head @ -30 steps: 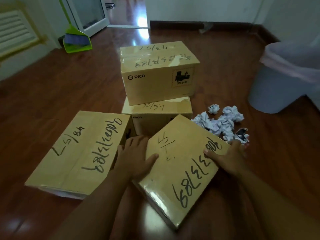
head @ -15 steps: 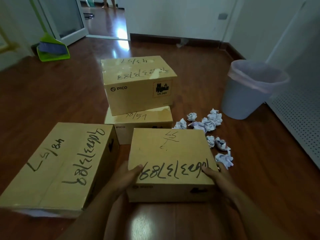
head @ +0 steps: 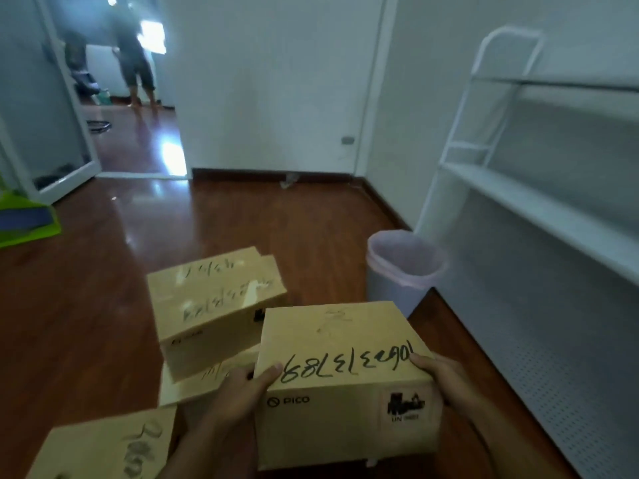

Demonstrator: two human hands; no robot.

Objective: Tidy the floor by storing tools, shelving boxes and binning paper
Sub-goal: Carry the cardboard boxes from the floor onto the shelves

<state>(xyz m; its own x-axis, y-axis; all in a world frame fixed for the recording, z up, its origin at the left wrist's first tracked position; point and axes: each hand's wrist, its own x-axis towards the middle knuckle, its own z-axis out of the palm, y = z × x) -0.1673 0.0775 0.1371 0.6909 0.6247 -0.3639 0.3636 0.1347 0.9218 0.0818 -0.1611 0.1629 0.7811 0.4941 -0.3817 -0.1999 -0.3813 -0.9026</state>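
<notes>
I hold a brown cardboard box (head: 342, 382) with black handwritten numbers and a PICO print, lifted off the floor in front of me. My left hand (head: 238, 392) grips its left side and my right hand (head: 435, 378) grips its right corner. Two more boxes sit stacked on the floor, the upper box (head: 211, 299) on the lower box (head: 204, 380). Another box (head: 103, 444) lies at the bottom left. A white metal shelf rack (head: 539, 198) stands along the right wall. The crumpled paper is hidden behind the held box.
A grey bin (head: 401, 267) with a pink liner stands on the floor beside the rack. A green dustpan (head: 24, 219) rests at the left edge. An open doorway (head: 135, 133) at the back left shows a person standing in the far room.
Both hands have lifted the box off the floor and turned it toward the right. My view has risen, bringing the shelf rack into sight and hiding the paper balls.
</notes>
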